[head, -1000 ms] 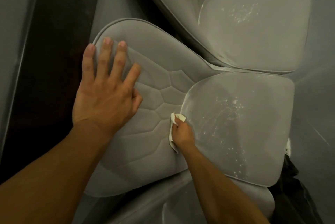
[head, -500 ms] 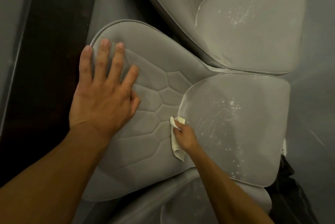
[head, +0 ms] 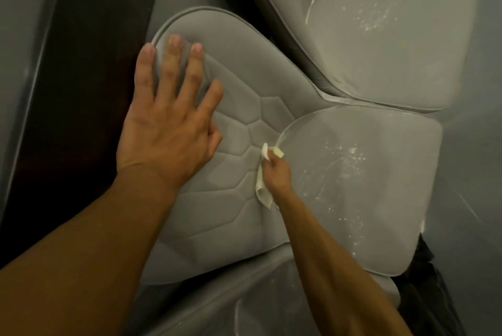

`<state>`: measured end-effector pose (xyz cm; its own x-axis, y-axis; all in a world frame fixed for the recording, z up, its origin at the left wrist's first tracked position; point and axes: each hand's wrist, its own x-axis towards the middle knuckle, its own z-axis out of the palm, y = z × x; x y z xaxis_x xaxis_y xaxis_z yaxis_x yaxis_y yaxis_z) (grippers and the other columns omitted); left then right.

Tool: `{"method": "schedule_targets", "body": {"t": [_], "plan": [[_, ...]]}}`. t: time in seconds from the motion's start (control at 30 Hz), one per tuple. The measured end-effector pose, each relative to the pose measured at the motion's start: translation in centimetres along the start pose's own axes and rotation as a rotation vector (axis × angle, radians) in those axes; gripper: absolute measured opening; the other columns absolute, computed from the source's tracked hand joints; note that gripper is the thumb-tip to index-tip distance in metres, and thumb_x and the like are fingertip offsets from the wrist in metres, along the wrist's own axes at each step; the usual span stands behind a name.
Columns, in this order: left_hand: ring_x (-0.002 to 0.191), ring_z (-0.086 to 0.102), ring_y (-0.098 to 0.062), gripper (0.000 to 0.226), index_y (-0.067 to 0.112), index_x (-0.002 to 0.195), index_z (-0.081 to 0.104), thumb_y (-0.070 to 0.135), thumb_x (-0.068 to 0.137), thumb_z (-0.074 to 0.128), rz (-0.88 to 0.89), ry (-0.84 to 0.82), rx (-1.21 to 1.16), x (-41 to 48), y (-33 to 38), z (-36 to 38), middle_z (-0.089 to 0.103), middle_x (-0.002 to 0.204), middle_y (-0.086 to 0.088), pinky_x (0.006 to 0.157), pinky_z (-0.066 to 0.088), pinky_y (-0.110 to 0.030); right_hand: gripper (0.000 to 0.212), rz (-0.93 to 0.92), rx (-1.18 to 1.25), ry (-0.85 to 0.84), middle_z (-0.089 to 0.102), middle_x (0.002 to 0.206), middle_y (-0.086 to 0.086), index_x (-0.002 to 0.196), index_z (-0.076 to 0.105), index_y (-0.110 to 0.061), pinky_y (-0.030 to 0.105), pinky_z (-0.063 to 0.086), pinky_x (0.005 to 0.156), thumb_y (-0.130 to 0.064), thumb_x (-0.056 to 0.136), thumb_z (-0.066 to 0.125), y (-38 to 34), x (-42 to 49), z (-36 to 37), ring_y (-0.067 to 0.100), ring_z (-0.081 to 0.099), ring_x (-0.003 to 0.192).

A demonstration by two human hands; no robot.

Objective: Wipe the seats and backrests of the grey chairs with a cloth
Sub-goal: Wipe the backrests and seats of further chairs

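A grey chair fills the middle of the view. Its quilted backrest (head: 239,208) lies left of centre and its seat (head: 366,186), speckled with white dust, lies to the right. My left hand (head: 168,132) rests flat on the upper backrest with fingers spread. My right hand (head: 275,172) grips a small white cloth (head: 263,190) at the crease where backrest meets seat. Part of the cloth hangs below my fist.
A second grey chair (head: 394,36) with a dusty seat stands just beyond, touching the near one. A dark wooden strip (head: 89,91) runs along the left. Another grey chair part (head: 258,308) shows at the bottom. A dark object (head: 426,267) sits by the seat's right corner.
My right hand with the cloth has shifted slightly along the crease between backrest and seat. My left hand stays pressed on the backrest.
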<state>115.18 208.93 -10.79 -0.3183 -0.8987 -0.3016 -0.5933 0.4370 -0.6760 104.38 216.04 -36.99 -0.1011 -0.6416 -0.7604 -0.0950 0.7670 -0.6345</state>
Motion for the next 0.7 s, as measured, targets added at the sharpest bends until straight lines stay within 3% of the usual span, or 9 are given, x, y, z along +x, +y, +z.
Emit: {"method": "schedule_targets", "body": {"t": [0.17,0.27,0.43,0.57,0.7], "plan": [[0.152,-0.012,-0.049,0.072,0.023,0.16,0.001,0.058,0.098,0.01,0.003,-0.009,0.002,-0.1,0.0,-0.3,-0.017,0.165,-0.024,0.122,0.004,-0.064,0.041,-0.439,-0.113,-0.202,0.054,0.139,-0.005,0.143,0.05,-0.027,0.006,0.026,0.105,-0.018,0.102,0.048,-0.6,-8.8,-1.2,0.011,0.049,0.13],[0.151,-0.013,-0.049,0.073,0.022,0.16,-0.002,0.058,0.097,0.01,-0.001,-0.018,0.003,-0.1,0.0,-0.3,-0.019,0.164,-0.024,0.123,0.004,-0.063,0.041,-0.575,-0.039,-0.308,0.052,0.146,-0.004,0.142,0.053,-0.032,0.016,0.033,0.112,-0.022,0.103,0.048,-0.2,-12.5,-1.0,0.006,0.05,0.132],[0.152,-0.011,-0.048,0.072,0.022,0.159,0.0,0.059,0.098,0.011,-0.008,-0.001,-0.007,-0.2,0.0,-0.2,-0.016,0.165,-0.023,0.123,0.006,-0.063,0.047,-0.48,-0.156,-0.24,0.056,0.141,-0.001,0.139,0.045,-0.055,0.024,0.04,0.109,-0.038,0.096,0.043,3.6,-11.4,-0.1,0.014,0.056,0.126],[0.153,-0.008,-0.048,0.071,0.022,0.159,0.003,0.058,0.098,0.011,-0.009,0.01,-0.006,-0.1,0.1,-0.2,-0.013,0.166,-0.022,0.122,0.009,-0.063,0.046,-0.311,-0.176,-0.175,0.06,0.137,0.002,0.138,0.052,-0.047,0.018,0.037,0.103,-0.034,0.094,0.044,3.9,-9.8,0.2,0.02,0.058,0.123],[0.153,-0.009,-0.048,0.072,0.022,0.16,0.003,0.058,0.098,0.008,-0.008,0.005,0.01,-0.1,0.1,-0.1,-0.014,0.166,-0.023,0.122,0.008,-0.062,0.043,-0.559,0.01,-0.231,0.061,0.136,-0.002,0.14,0.055,-0.035,0.022,0.042,0.105,-0.024,0.099,0.05,0.3,-13.6,0.2,0.012,0.059,0.122]]}}
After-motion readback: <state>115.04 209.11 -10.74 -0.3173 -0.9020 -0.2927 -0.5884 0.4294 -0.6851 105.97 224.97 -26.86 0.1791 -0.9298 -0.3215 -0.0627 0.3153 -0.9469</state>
